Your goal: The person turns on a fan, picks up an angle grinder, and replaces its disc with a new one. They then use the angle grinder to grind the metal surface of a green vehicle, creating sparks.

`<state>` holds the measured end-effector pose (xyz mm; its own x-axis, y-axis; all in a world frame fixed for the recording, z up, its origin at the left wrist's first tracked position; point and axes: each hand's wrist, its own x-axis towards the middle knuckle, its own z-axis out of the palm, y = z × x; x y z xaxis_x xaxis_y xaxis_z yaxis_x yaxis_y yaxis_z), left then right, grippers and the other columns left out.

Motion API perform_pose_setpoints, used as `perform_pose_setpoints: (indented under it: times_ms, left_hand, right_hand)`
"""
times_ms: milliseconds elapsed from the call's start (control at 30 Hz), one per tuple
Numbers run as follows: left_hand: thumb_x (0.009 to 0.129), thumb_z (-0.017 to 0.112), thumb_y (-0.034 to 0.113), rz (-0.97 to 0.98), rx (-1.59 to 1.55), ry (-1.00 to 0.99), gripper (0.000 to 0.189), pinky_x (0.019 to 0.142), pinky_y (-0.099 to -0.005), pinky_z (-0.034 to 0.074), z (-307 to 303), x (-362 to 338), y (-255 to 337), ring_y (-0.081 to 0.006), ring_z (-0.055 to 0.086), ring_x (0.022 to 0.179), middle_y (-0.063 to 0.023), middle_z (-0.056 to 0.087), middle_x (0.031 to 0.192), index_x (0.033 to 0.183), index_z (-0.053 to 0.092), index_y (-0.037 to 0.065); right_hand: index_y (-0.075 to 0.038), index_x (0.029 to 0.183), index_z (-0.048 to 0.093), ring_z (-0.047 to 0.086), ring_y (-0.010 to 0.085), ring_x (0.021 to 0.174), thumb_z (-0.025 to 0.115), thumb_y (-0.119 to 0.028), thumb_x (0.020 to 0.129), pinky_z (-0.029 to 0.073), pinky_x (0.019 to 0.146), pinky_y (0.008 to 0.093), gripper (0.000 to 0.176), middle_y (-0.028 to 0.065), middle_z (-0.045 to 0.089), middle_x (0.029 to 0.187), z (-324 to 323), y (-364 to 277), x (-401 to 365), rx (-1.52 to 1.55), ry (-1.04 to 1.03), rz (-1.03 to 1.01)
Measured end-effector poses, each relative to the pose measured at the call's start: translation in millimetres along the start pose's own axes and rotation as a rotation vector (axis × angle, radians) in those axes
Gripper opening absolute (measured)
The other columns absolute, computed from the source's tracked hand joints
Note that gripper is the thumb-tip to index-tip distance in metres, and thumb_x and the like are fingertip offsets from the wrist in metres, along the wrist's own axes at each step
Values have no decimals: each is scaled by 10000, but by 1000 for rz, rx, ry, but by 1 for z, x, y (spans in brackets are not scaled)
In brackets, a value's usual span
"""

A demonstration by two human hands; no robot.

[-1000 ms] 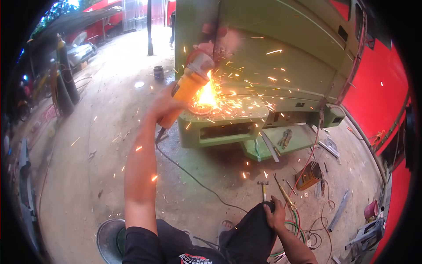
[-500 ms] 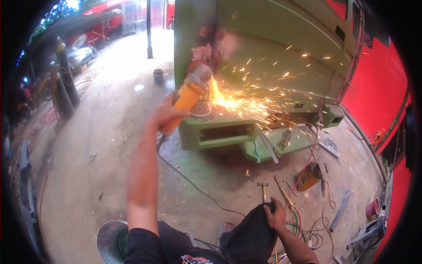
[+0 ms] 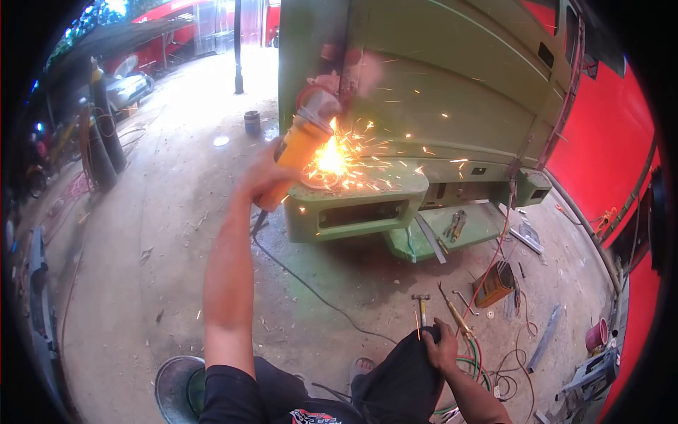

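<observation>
My left hand (image 3: 267,175) is closed round the yellow body of an angle grinder (image 3: 302,145), held upright with its head at the top. The grinder's head is against a rough, stripped patch (image 3: 326,85) on the green vehicle body panel (image 3: 438,99). Bright sparks (image 3: 335,157) burst below the head, over the green bumper step (image 3: 360,189), and hide the disc lying there. My right hand (image 3: 443,346) rests on my dark-trousered knee (image 3: 402,371), thumb apart from the fingers, holding nothing.
A power cord (image 3: 304,286) trails across the floor. A hammer (image 3: 421,307), a gas torch (image 3: 452,307) with hoses and a square tin (image 3: 496,284) lie near my knee. Pliers (image 3: 458,224) lie on the lower green step. Gas cylinders (image 3: 102,148) stand at left, a bucket (image 3: 180,385) beside me.
The spark stream has shortened from a long spray rightward to a compact burst beneath the grinder. The grinder has shifted slightly down and left. My right hand stays on the knee.
</observation>
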<state>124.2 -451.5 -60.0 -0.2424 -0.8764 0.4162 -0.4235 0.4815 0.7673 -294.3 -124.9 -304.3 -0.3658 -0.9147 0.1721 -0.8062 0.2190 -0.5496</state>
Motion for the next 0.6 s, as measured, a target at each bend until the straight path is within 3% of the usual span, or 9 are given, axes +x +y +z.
perform_pose_setpoints:
  times_ms: [67,600]
  left_hand:
    - [639,868,343,-13,106,63,922,944,-395,514,2,0,-3,-274,650,1104,-167,658,1221,1428,497,43]
    - [633,872,360,-30,118,25,983,1011,-394,476,-2,2,-5,-288,630,1165,-193,654,1264,1457,458,20]
  right_hand:
    - [-29,1328,575,630,369,1127,705,-338,882,485,992,439,558,211,641,1209,0,1,1,-6,-3,-1]
    - [-54,1321,578,609,378,1129,702,-365,881,484,980,449,553,202,624,1207,-1,-1,0,5,0,-14]
